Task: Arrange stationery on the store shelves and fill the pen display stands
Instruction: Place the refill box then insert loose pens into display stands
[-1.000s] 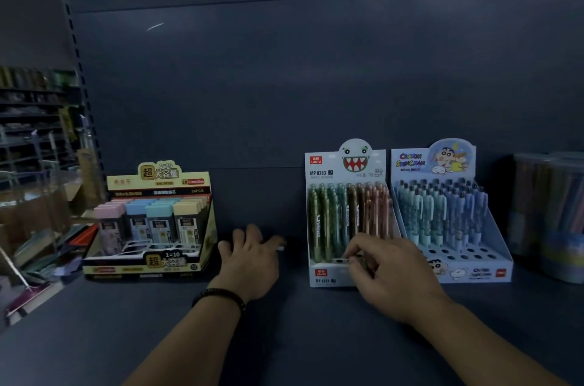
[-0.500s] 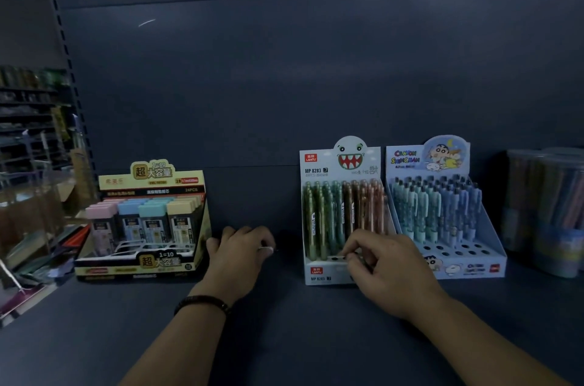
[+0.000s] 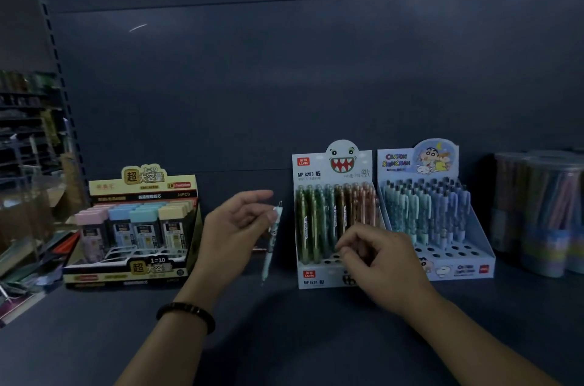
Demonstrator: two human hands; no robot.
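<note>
My left hand (image 3: 234, 227) is raised above the shelf and pinches a light blue pen (image 3: 271, 240) near its top, the pen hanging almost upright beside the monster-face pen stand (image 3: 331, 164). That stand holds green, brown and pink pens. My right hand (image 3: 376, 262) has its fingers curled at the front holes of this stand; whether it holds anything cannot be seen. To the right stands the cartoon-character pen stand (image 3: 480, 246) with blue pens and several free holes in its front rows.
A yellow display box of pastel lead cases (image 3: 139, 227) stands at the left. Clear tubs of pencils (image 3: 543, 215) sit at the far right. The dark shelf (image 3: 284, 338) stretches in front, with a back panel behind. Other store shelving shows at far left.
My left hand has lifted off the shelf with the light blue pen in its fingers. My right hand has stayed at the front of the monster-face stand.
</note>
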